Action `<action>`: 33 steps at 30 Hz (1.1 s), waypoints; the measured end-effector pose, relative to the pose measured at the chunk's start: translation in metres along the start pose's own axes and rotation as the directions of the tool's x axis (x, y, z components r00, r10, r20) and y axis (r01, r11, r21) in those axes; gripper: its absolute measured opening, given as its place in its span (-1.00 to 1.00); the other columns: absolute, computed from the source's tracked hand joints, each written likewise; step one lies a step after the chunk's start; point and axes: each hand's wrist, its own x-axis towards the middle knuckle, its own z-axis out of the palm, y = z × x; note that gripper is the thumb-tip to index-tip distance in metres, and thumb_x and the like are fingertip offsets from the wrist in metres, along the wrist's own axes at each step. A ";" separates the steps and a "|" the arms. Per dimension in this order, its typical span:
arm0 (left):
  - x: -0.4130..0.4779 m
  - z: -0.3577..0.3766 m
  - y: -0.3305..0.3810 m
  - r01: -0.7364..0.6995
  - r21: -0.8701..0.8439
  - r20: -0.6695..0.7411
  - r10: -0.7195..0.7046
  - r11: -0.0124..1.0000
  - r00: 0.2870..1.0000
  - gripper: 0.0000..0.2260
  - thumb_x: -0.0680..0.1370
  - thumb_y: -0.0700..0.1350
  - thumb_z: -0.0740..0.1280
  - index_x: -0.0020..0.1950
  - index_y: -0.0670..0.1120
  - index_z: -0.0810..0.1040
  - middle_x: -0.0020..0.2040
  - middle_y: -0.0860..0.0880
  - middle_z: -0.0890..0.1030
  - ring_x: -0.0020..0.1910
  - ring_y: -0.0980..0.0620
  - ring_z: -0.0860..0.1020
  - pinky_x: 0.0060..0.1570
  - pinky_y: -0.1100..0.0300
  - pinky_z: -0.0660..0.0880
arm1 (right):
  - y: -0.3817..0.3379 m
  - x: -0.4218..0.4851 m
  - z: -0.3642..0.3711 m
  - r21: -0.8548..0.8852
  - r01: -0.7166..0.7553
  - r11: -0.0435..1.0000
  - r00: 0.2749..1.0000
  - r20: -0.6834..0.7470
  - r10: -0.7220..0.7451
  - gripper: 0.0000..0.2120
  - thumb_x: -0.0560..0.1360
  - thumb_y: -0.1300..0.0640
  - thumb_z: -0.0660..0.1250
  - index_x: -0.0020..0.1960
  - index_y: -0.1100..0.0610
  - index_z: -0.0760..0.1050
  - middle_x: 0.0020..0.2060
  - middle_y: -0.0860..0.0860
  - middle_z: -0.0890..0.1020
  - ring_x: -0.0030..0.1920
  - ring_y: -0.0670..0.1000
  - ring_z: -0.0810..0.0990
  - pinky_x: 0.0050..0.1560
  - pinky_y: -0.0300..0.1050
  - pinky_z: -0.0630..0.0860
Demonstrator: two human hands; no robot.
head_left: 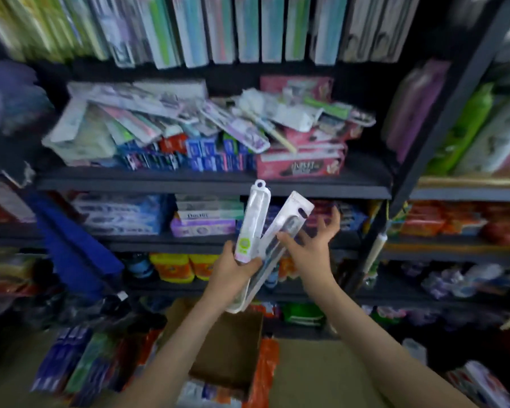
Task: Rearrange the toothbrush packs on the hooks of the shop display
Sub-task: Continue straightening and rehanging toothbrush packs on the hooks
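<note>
A: What is being counted?
B: Two are being held: an upright toothbrush pack (pixel 256 213) and a tilted toothbrush pack (pixel 295 210).
A: And hands?
B: Two are being seen: a left hand (pixel 236 272) and a right hand (pixel 309 248). The hanging packs (pixel 248 28) are being left uncounted, too blurred.

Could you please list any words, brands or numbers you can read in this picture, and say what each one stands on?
Nothing reads with certainty.
Pink box: dark print, blurred.
White box lower down: one dark word, blurred.
Pack in the left hand: round green label, too small.
Hanging packs on top: blurred.
</note>
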 end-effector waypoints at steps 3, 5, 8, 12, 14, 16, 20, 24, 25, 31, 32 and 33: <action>0.013 -0.024 0.023 -0.061 -0.061 -0.028 0.059 0.996 0.998 -0.74 0.47 -0.10 0.44 0.06 -0.02 0.41 -0.04 0.02 0.60 -0.12 0.14 0.57 -0.22 0.30 0.46 | -0.018 0.004 0.032 -0.110 -0.062 0.992 0.994 0.081 0.071 -0.54 0.49 0.15 0.38 0.31 0.03 0.27 0.16 -0.02 0.52 0.08 -0.01 0.57 0.01 -0.10 0.55; 0.024 -0.036 0.039 -0.103 -0.046 0.015 0.104 0.994 0.994 -0.78 0.48 -0.07 0.42 0.01 0.03 0.40 -0.08 0.06 0.58 -0.15 0.18 0.54 -0.29 0.34 0.43 | -0.027 0.006 0.050 -0.162 -0.028 0.986 0.996 0.074 0.041 -0.83 0.54 0.11 0.32 0.10 0.02 0.40 -0.03 -0.05 0.57 0.01 -0.01 0.58 -0.09 -0.21 0.52; 0.041 -0.045 0.059 -0.163 -0.016 0.106 0.164 0.987 0.981 -0.79 0.46 -0.02 0.43 -0.03 0.09 0.41 -0.11 0.10 0.58 -0.13 0.16 0.55 -0.23 0.27 0.46 | -0.048 0.019 0.055 -0.134 0.049 0.990 0.997 -0.048 -0.056 -0.83 0.54 0.17 0.30 0.09 0.04 0.36 -0.06 -0.09 0.54 -0.05 -0.11 0.57 -0.17 -0.29 0.47; 0.057 -0.050 0.091 -0.180 -0.038 0.154 0.184 0.983 0.971 -0.78 0.47 -0.01 0.42 -0.02 0.04 0.40 -0.11 0.03 0.57 -0.17 0.13 0.55 -0.25 0.21 0.45 | -0.084 0.045 0.027 -0.219 0.137 0.966 0.983 -0.091 -0.160 -0.78 0.55 0.16 0.30 0.14 -0.02 0.35 -0.04 -0.14 0.55 -0.08 -0.19 0.58 -0.22 -0.34 0.49; 0.069 -0.054 0.106 -0.190 -0.046 0.140 0.195 0.981 0.971 -0.78 0.48 -0.01 0.40 0.03 -0.01 0.41 -0.10 0.03 0.55 -0.17 0.15 0.52 -0.30 0.24 0.36 | -0.100 0.062 0.011 -0.317 0.184 0.930 0.982 0.010 -0.191 -0.74 0.55 0.12 0.30 0.20 -0.09 0.38 0.01 -0.16 0.59 0.00 -0.17 0.59 -0.10 -0.28 0.53; 0.085 -0.060 0.121 -0.181 -0.059 0.107 0.187 0.982 0.977 -0.76 0.50 -0.01 0.38 0.08 -0.02 0.40 -0.09 0.04 0.53 -0.17 0.17 0.49 -0.31 0.25 0.34 | -0.113 0.083 0.001 -0.406 0.207 0.890 0.978 0.086 -0.188 -0.59 0.54 0.10 0.30 0.35 -0.12 0.33 0.10 -0.19 0.57 0.08 -0.17 0.56 0.00 -0.26 0.51; 0.115 -0.071 0.142 -0.130 -0.087 0.075 0.136 0.988 0.988 -0.74 0.51 0.02 0.35 0.11 -0.02 0.38 -0.06 0.03 0.52 -0.14 0.12 0.50 -0.27 0.20 0.36 | -0.137 0.129 0.008 -0.558 0.297 0.775 0.953 0.225 -0.203 -0.48 0.55 0.07 0.29 0.45 -0.17 0.21 0.15 -0.17 0.53 0.08 -0.11 0.54 -0.06 -0.25 0.46; 0.147 -0.085 0.156 -0.074 -0.130 0.017 0.077 0.989 0.997 -0.68 0.48 -0.01 0.36 0.18 -0.05 0.40 -0.02 0.03 0.53 -0.07 0.09 0.50 -0.14 0.17 0.42 | -0.155 0.179 0.041 -0.662 0.406 0.630 0.909 0.362 -0.205 -0.45 0.55 0.10 0.28 0.48 -0.09 0.17 0.26 -0.05 0.47 0.22 0.04 0.47 0.10 -0.13 0.39; 0.154 -0.092 0.159 -0.071 -0.124 -0.010 0.070 0.990 0.998 -0.68 0.48 -0.01 0.36 0.18 -0.05 0.40 -0.03 0.04 0.52 -0.07 0.10 0.49 -0.14 0.18 0.42 | -0.157 0.194 0.052 -0.671 0.441 0.596 0.892 0.400 -0.209 -0.44 0.55 0.10 0.28 0.49 -0.06 0.17 0.31 0.00 0.46 0.25 0.07 0.46 0.12 -0.11 0.39; 0.161 -0.135 0.152 -0.073 -0.146 -0.171 0.047 0.987 0.984 -0.70 0.51 -0.01 0.37 0.11 -0.06 0.33 -0.09 0.11 0.45 -0.15 0.20 0.40 -0.19 0.19 0.34 | -0.159 0.249 0.114 -0.733 0.508 0.452 0.843 0.532 -0.084 -0.42 0.58 0.00 0.21 0.53 0.04 0.08 0.37 0.13 0.40 0.28 0.12 0.42 0.04 -0.14 0.33; 0.161 -0.142 0.147 -0.067 -0.147 -0.182 0.040 0.987 0.982 -0.69 0.50 0.01 0.38 0.12 -0.07 0.36 -0.05 0.09 0.48 -0.11 0.18 0.43 -0.16 0.18 0.35 | -0.159 0.251 0.124 -0.739 0.522 0.426 0.830 0.555 -0.055 -0.43 0.59 0.01 0.19 0.52 0.09 0.08 0.38 0.15 0.39 0.31 0.14 0.40 0.07 -0.13 0.34; 0.159 -0.150 0.143 -0.056 -0.153 -0.192 0.026 0.987 0.981 -0.65 0.49 0.03 0.39 0.17 -0.09 0.40 0.02 0.04 0.52 -0.04 0.12 0.47 -0.10 0.18 0.38 | -0.160 0.251 0.134 -0.754 0.532 0.386 0.821 0.570 -0.021 -0.44 0.60 0.02 0.18 0.52 0.15 0.09 0.38 0.17 0.38 0.33 0.15 0.37 0.13 -0.10 0.35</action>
